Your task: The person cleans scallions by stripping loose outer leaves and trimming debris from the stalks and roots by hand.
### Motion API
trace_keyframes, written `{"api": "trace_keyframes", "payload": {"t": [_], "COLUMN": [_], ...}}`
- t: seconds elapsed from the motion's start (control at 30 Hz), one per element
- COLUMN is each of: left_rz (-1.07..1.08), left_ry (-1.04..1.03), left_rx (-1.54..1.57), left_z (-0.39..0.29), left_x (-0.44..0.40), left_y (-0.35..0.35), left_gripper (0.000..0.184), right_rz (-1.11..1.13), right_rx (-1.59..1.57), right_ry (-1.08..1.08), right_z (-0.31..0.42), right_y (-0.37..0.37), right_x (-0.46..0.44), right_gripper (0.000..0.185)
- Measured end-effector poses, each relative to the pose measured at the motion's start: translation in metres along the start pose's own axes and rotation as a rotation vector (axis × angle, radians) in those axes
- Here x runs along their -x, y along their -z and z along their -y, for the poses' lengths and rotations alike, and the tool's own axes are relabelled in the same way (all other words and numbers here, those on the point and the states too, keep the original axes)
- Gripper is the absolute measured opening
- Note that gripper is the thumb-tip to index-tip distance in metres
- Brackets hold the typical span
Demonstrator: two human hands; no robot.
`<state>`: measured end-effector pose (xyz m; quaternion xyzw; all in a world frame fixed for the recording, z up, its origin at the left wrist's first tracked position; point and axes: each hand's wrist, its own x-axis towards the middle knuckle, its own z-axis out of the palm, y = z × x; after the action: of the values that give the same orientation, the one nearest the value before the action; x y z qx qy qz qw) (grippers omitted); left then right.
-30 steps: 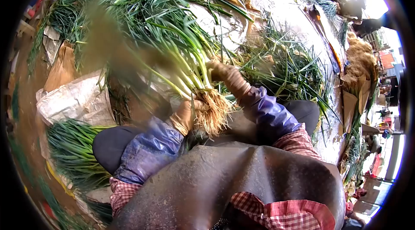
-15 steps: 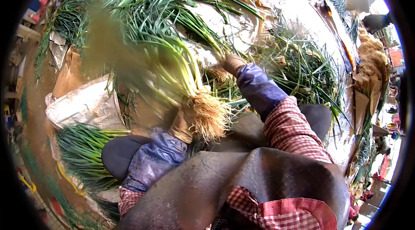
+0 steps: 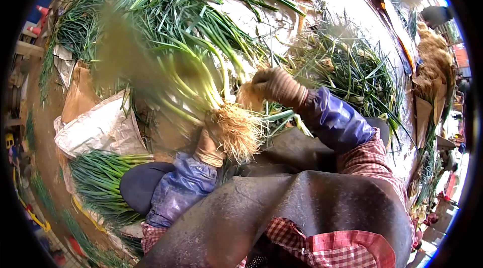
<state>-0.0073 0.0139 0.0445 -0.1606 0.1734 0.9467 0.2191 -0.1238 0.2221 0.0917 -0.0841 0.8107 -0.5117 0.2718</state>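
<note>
My gloved left hand (image 3: 209, 148) is closed around the lower stalks of a thick bunch of green onions (image 3: 217, 98). The pale, shaggy roots (image 3: 236, 129) hang toward me and the green leaves point away; the bunch partly hides the fingers. Just right of it, my gloved right hand (image 3: 280, 87) is closed on the root end of more green onions (image 3: 249, 96), their stalks running up and left into the pile. These roots are close beside the bunch; whether they touch it I cannot tell.
A large heap of green onions (image 3: 166, 14) lies ahead. Loose leaves (image 3: 352, 66) are strewn at right. At left are a white sack (image 3: 103, 129) and a neat bundle of green onions (image 3: 100, 180) beside my knee. A brown blur on the lens covers part of the view.
My right hand has drawn back toward me, bringing green onions from the pile next to the bunch. My left hand stays nearly still with its bunch.
</note>
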Motion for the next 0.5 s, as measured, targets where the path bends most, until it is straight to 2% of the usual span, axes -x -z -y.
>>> {"api": "trace_keyframes", "payload": {"t": [0.07,0.1,0.13,0.2,0.27,0.3,0.37,0.4,0.47,0.5], "left_rz": [-0.042,-0.047,-0.048,-0.112,-0.054,0.035,0.264,0.269,0.161,0.227], "left_ry": [0.001,0.115,0.116,0.054,0.067,0.063,0.07,0.07,0.051,-0.064], "left_rx": [-0.032,0.071,0.065,0.098,0.113,0.16,0.257,0.257,0.205,-0.071], "left_z": [0.001,-0.005,-0.006,-0.007,-0.008,-0.008,-0.008,-0.007,-0.008,-0.004], "left_x": [-0.002,-0.002,0.001,0.004,0.001,0.004,0.001,0.0,0.0,0.001], "left_y": [0.004,-0.006,-0.013,-0.02,-0.014,-0.017,-0.012,-0.004,-0.001,0.01], "left_gripper": [0.048,0.047,0.047,0.048,0.051,0.052,0.056,0.056,0.055,0.049], "right_rz": [0.151,0.122,0.093,0.156,0.11,0.101,0.209,0.287,0.233,0.179], "right_rx": [-0.181,-0.124,-0.07,-0.155,-0.398,-0.443,-0.723,-0.857,-0.949,-1.038], "right_ry": [-0.034,0.116,0.264,0.298,-0.159,-0.213,-0.336,-0.403,-0.331,-0.261], "right_z": [0.011,0.003,-0.009,-0.004,0.003,-0.01,-0.034,-0.039,-0.043,-0.044], "right_y": [-0.018,-0.029,-0.038,-0.036,-0.026,-0.028,-0.038,-0.042,-0.054,-0.054], "right_x": [0.012,0.013,0.01,0.01,0.008,-0.004,-0.028,-0.04,-0.061,-0.07], "right_gripper": [0.011,0.01,0.01,0.014,0.038,0.048,0.05,0.049,0.043,0.038]}}
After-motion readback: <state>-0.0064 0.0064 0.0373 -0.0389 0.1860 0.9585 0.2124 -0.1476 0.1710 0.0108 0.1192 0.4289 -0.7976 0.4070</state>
